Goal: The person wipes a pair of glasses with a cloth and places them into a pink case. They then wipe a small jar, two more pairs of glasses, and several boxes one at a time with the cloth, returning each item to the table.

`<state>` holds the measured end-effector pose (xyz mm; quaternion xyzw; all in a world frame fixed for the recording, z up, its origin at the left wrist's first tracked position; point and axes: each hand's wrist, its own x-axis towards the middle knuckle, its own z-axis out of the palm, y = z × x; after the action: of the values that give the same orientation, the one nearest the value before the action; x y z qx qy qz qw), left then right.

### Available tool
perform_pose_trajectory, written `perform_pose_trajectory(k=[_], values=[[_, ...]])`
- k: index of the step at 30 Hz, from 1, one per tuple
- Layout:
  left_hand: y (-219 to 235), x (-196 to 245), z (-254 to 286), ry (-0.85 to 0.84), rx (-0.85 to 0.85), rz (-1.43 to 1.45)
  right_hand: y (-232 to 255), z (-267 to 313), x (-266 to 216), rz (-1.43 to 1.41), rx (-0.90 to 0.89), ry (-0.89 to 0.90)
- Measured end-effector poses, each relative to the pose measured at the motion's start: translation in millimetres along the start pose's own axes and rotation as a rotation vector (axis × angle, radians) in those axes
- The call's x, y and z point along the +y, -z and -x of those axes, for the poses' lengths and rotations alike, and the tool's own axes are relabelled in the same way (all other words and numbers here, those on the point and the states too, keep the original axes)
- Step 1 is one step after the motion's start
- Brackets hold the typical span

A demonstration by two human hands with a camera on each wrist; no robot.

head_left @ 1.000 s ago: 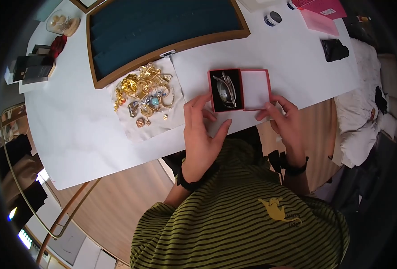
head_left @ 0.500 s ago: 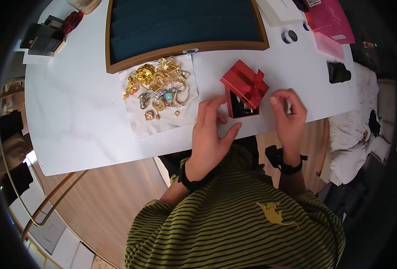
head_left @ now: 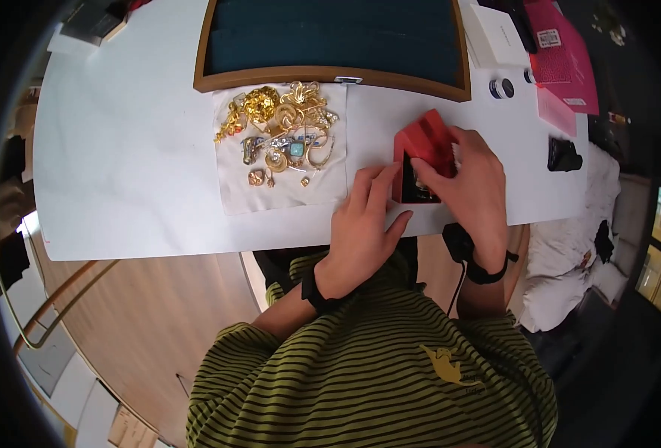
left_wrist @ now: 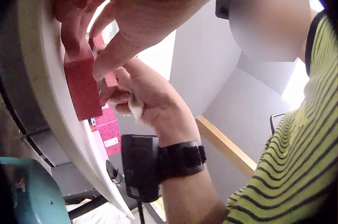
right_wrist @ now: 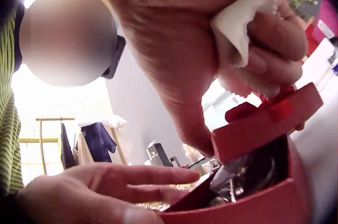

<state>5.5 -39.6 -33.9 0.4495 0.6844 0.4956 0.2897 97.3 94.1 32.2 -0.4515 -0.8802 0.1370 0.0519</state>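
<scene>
Over a small red gift box (right_wrist: 253,209), my right hand (head_left: 478,183) holds the red lid (right_wrist: 266,126) tilted, its thumb at one edge and the bow on top. Crumpled white cloth (right_wrist: 237,26) is tucked in the same hand's curled fingers. My left hand (head_left: 356,233) rests with nearly straight fingers against the box's left side, the thumb apart near its front corner. Folded metal-framed glasses (right_wrist: 232,182) lie in the black inside of the box, partly covered by the lid. Left of the hands, gold jewelry (head_left: 278,116) is piled on a pale cloth (head_left: 285,200).
A wooden case (head_left: 270,79) with teal lining stands behind the jewelry. To the right on the white table (head_left: 136,164) are a small jar (head_left: 501,89), a black pouch (head_left: 564,155), a white box (head_left: 498,33) and a pink package (head_left: 569,67). The table's front edge runs just before my hands.
The lid, lying open beside the box at first, has been turned over onto it, bow up. My right hand came away holding white cloth, then moved back and took hold of the lid. My left hand stays beside the box.
</scene>
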Motion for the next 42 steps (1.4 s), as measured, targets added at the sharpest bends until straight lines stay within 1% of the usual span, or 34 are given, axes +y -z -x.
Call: perform_pose_trajectory(k=[1,2,4,5,6,8,9,10,11,12,15,20,22,23,27,29,32,33,34,35,38,40,42], values=[[0.3,-0.7,0.2,-0.002,-0.019,0.008,1.9,1.7,3.0,-0.017,0.060,0.009],[1.1,0.1,0.7,0.010,-0.001,0.018,6.3,4.8,3.6,-0.007,0.048,0.026],[2.7,2.4,2.7,0.075,-0.114,0.161,15.5,15.2,1.5,-0.097,0.074,-0.126],[0.3,2.3,4.9,0.071,-0.142,0.173,13.7,22.1,0.5,-0.119,0.066,-0.160],[-1.8,1.5,6.7,0.077,-0.136,0.185,12.4,26.1,0.0,-0.108,0.059,-0.155],[-6.8,-0.1,7.7,0.013,-0.168,0.188,11.9,31.7,1.2,-0.134,0.021,-0.224],[-7.2,-0.4,5.8,0.012,-0.165,0.196,11.1,32.4,2.0,-0.114,-0.002,-0.254],[-5.8,-0.4,2.6,0.014,-0.088,0.154,6.9,33.4,5.8,-0.107,-0.002,-0.253],[-5.9,-0.8,0.5,0.019,-0.012,0.109,-0.1,35.0,11.3,-0.059,0.011,-0.197],[-7.7,-2.5,-1.0,0.020,-0.014,0.110,-4.1,35.4,10.7,-0.014,0.024,-0.142],[-11.1,-4.9,-5.5,0.027,-0.023,0.079,-5.2,32.1,1.7,-0.047,0.012,-0.163],[-13.0,-4.4,-5.6,0.034,-0.020,0.119,-11.4,28.8,5.2,-0.053,0.042,-0.155],[-11.1,-4.8,-7.0,0.038,-0.047,0.117,-16.9,29.5,7.4,-0.039,0.059,-0.097],[-10.9,-4.6,-7.4,0.042,-0.077,0.119,-16.7,31.0,7.5,-0.040,0.059,-0.100],[-12.8,-3.4,-8.1,0.061,-0.091,0.105,-16.0,34.1,7.7,-0.090,0.068,-0.066],[-15.7,-4.3,-8.5,0.035,-0.021,0.048,-16.9,35.5,8.8,-0.100,0.072,-0.062],[-18.6,-4.7,-9.8,0.014,0.005,-0.015,-16.2,35.5,9.4,-0.087,0.048,-0.046],[-18.3,-5.9,-9.3,0.026,0.010,-0.013,-16.2,35.6,8.7,-0.112,0.039,-0.076],[-17.9,-7.5,-8.7,0.004,0.015,-0.065,-16.6,36.0,7.7,-0.134,0.028,-0.102],[-17.9,-8.6,-7.1,-0.016,0.021,-0.114,-16.7,37.8,6.5,-0.127,0.011,-0.094],[-17.9,-9.4,-3.7,-0.008,0.026,-0.153,-15.9,41.0,2.4,-0.074,0.007,-0.071],[-20.2,-8.3,-4.0,0.001,0.030,-0.145,-14.5,40.3,3.8,-0.101,0.027,-0.099],[-19.6,-11.5,-1.3,-0.005,0.037,-0.146,-20.1,39.5,3.6,-0.083,0.034,-0.079]])
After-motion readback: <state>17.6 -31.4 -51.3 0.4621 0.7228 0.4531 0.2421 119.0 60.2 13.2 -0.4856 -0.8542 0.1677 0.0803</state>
